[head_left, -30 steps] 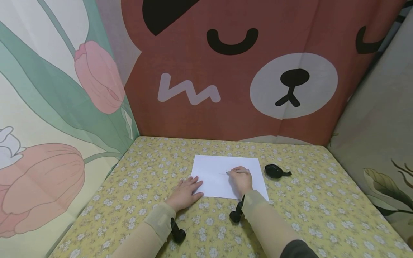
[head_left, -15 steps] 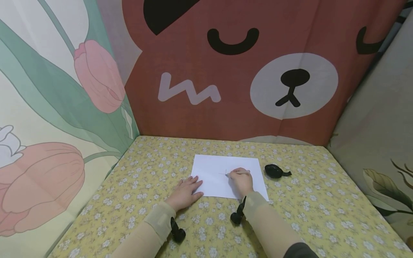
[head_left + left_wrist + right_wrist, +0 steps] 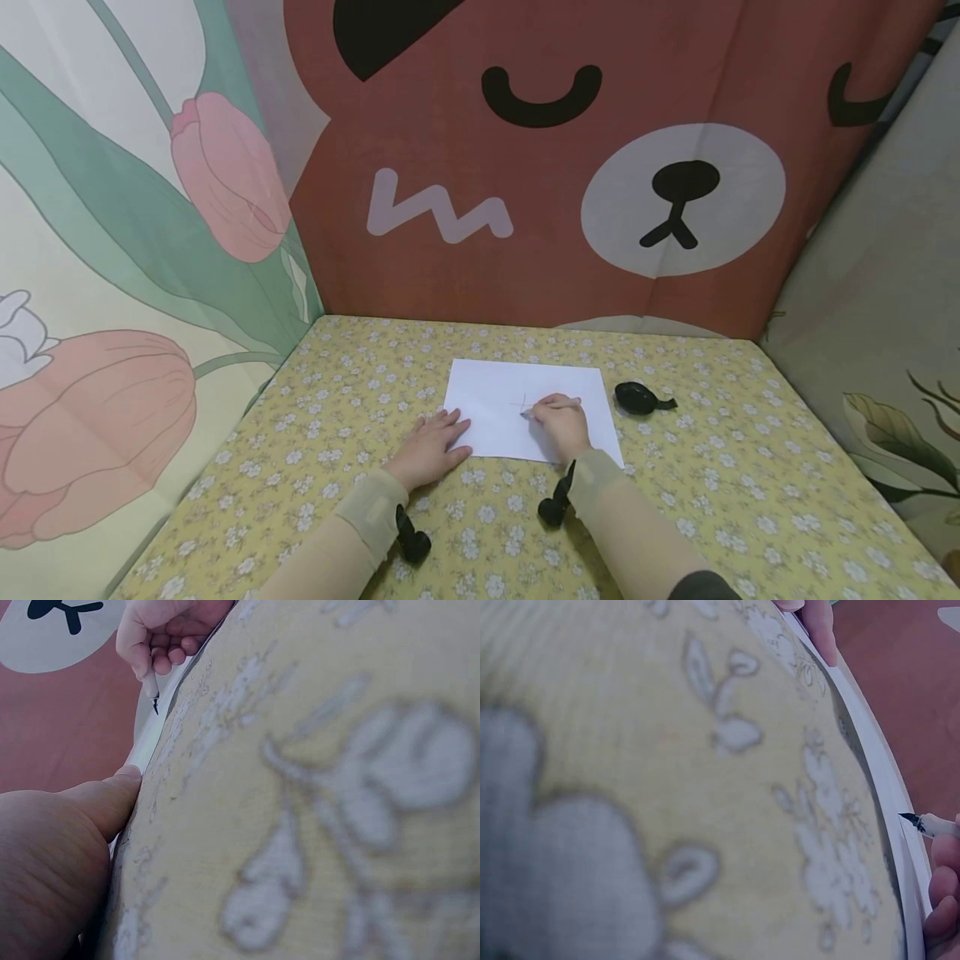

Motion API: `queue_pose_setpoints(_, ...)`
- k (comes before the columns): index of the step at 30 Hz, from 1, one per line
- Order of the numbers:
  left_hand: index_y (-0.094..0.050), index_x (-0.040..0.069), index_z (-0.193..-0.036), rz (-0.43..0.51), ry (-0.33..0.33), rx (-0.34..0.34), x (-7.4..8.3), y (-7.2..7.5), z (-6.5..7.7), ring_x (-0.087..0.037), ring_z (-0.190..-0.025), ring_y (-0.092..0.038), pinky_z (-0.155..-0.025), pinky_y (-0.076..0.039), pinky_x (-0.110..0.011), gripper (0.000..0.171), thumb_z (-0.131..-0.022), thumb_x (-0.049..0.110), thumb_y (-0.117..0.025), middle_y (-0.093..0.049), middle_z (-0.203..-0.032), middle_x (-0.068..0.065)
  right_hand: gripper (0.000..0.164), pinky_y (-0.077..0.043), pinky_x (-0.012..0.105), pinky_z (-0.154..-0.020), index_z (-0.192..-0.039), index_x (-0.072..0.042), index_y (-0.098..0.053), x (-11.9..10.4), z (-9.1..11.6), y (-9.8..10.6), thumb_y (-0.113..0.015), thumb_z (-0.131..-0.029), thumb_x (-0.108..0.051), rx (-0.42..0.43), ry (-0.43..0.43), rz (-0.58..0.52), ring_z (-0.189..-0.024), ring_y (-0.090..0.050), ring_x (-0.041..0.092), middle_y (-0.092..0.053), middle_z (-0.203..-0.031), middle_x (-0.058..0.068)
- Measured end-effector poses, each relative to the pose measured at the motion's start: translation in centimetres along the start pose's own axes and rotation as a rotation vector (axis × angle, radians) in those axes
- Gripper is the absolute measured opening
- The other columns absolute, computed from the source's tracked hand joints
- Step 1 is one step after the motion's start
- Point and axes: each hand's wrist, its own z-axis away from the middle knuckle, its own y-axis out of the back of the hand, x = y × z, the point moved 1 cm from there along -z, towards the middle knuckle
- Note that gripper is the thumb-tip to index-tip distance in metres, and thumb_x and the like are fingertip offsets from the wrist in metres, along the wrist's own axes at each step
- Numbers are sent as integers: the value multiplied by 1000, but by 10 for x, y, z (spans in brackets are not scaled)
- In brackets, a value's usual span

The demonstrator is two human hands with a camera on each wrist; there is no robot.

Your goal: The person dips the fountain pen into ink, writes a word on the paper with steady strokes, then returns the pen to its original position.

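Note:
A white sheet of paper [image 3: 487,387] lies on the flowered cloth. My left hand [image 3: 429,450] rests flat over its lower left corner, fingers spread and thumb extended. Over the right half of the sheet, my right hand [image 3: 562,425] pinches a slim, light-barrelled pen [image 3: 936,826]. Its dark pointed tip is right at the paper in the right wrist view. Just left of that tip, a thin horizontal line crosses a vertical one that bends at its lower end. In the left wrist view, the other fingers of the right hand curl under the pen.
To the right of the sheet lies a shiny black rounded object [image 3: 636,398] with a narrow tail. The yellow flowered tablecloth [image 3: 360,367] reaches back to a brown hanging [image 3: 525,283] with a bear face. Printed cloths hang at both sides.
My right hand has drawn the pen tip slightly toward me and left, lengthening the vertical line below the horizontal one. The left hand stays in place.

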Motion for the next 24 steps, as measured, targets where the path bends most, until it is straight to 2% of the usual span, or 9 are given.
queue_pose_setpoints(11, -42, 18, -147, 3, 4, 6, 1, 0, 0, -27, -145, -20, -116, -11, -56, 57, -98, 47, -49, -29, -156, -3, 8, -43, 29, -61, -81, -6, -68, 2, 1, -2, -64, -77, -12, -1, 13, -40, -67, -52, 20, -61, -71, 4)
queue_pose_setpoints(24, -42, 18, -147, 15, 13, -3, 4, 2, 2, -27, -145, -20, -116, -10, -55, 57, -99, 46, -50, -29, -156, -4, 6, -41, 29, -56, -78, -7, -67, 0, 5, -2, -66, -79, -12, -62, 29, -39, -60, -52, 19, -62, -66, 3)
